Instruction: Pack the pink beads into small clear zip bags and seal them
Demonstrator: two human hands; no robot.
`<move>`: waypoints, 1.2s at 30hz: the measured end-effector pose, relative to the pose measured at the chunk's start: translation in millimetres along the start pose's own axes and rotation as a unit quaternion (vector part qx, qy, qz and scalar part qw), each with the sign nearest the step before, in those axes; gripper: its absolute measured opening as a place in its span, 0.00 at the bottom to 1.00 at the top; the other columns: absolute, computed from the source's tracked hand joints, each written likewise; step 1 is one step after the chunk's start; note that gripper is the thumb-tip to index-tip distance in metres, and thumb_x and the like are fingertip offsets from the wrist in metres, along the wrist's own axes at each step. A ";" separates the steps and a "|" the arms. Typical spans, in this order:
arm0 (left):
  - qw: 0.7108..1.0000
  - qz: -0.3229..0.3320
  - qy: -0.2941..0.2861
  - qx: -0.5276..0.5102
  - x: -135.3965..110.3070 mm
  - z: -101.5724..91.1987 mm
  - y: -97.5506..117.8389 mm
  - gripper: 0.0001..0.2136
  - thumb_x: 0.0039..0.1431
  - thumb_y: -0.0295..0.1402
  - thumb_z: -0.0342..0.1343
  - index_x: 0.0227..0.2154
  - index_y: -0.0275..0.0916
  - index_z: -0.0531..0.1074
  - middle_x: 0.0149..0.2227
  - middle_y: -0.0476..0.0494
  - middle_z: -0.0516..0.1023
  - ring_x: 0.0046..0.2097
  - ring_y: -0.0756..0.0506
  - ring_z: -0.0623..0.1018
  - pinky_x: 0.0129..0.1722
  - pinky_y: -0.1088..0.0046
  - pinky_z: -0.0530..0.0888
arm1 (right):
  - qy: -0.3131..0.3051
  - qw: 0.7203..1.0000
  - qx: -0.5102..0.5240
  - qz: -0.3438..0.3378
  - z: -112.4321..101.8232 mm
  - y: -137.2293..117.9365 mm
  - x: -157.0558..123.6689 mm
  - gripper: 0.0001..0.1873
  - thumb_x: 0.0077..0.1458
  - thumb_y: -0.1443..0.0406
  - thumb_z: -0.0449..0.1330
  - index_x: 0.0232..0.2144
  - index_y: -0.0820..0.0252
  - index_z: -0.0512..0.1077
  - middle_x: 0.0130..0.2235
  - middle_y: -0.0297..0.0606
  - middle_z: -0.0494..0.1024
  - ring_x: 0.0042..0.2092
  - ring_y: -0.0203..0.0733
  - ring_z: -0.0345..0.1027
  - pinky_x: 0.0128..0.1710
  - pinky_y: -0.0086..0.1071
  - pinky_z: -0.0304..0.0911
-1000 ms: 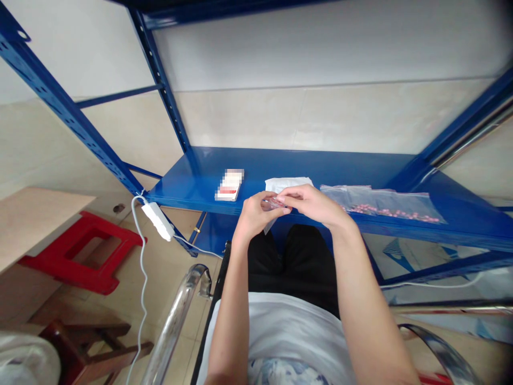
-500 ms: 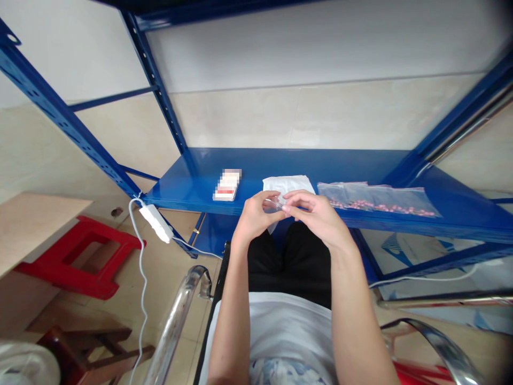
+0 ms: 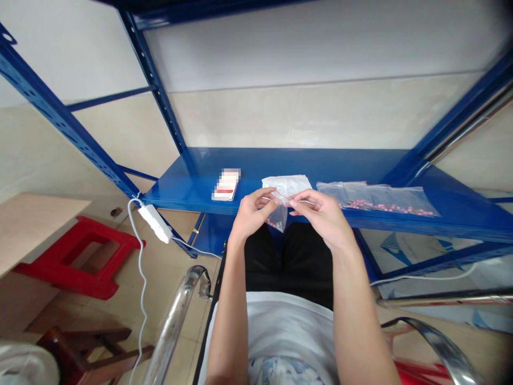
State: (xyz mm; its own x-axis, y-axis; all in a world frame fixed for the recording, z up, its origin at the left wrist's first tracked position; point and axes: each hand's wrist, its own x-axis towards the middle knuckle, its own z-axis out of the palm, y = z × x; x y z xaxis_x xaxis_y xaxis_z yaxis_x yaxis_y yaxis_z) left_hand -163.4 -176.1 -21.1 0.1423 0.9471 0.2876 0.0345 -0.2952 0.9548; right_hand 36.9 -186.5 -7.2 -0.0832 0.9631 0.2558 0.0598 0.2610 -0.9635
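Between my two hands hangs a small clear zip bag [image 3: 280, 218] with a few pink pieces at its bottom. My left hand [image 3: 255, 212] pinches the bag's top edge from the left. On the other side, my right hand [image 3: 316, 211] is closed on the same edge with thumb and fingertips. Just behind them a white plastic pouch [image 3: 286, 184] lies on the blue shelf, partly covered by my fingers. To the right, several clear bags [image 3: 404, 200] holding small pink pieces lie overlapping in a row.
A blurred-out white and red item [image 3: 226, 184] lies on the blue shelf [image 3: 256, 160] to the left. A white power strip [image 3: 155, 222] hangs by the left post, its cord running down. A red stool [image 3: 88, 256] stands on the floor. Chrome armrests flank me.
My hands have spread slightly apart along the bag's top. The bag's lower part with pink pieces now shows hanging beneath my fingers.
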 end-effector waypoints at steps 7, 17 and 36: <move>1.000 0.000 0.014 -0.004 3.0 -0.6 -6.0 0.17 0.64 0.40 0.67 0.52 0.36 0.82 0.43 0.40 0.86 0.41 0.44 0.86 0.42 0.73 0.79 | -0.001 1.000 0.028 0.012 2.1 1.1 0.6 0.26 0.48 0.42 0.77 0.31 0.55 0.76 0.32 0.37 0.82 0.38 0.49 0.81 0.41 0.44 0.82; 0.996 -0.009 0.044 -0.079 7.4 3.1 -10.4 0.17 0.57 0.47 0.72 0.36 0.36 0.79 0.32 0.43 0.84 0.36 0.44 0.85 0.41 0.69 0.82 | 0.030 0.999 0.024 0.005 1.5 3.0 0.3 0.24 0.51 0.46 0.76 0.41 0.53 0.77 0.36 0.39 0.86 0.39 0.51 0.84 0.42 0.42 0.79; 0.998 0.000 0.035 -0.047 5.5 4.4 -6.5 0.15 0.61 0.45 0.69 0.36 0.37 0.78 0.32 0.45 0.82 0.36 0.46 0.84 0.39 0.72 0.77 | 0.026 1.000 -0.002 0.011 -1.1 5.1 -0.3 0.27 0.48 0.43 0.76 0.38 0.55 0.79 0.35 0.42 0.86 0.41 0.55 0.83 0.39 0.41 0.75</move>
State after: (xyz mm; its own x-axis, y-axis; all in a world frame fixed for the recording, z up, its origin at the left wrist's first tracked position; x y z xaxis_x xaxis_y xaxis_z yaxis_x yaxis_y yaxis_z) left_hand -158.5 -169.6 -26.0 0.0724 0.9544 0.2898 -0.0590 -0.2859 0.9564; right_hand 38.3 -185.4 -12.2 -0.0310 0.9707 0.2383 0.0649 0.2398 -0.9686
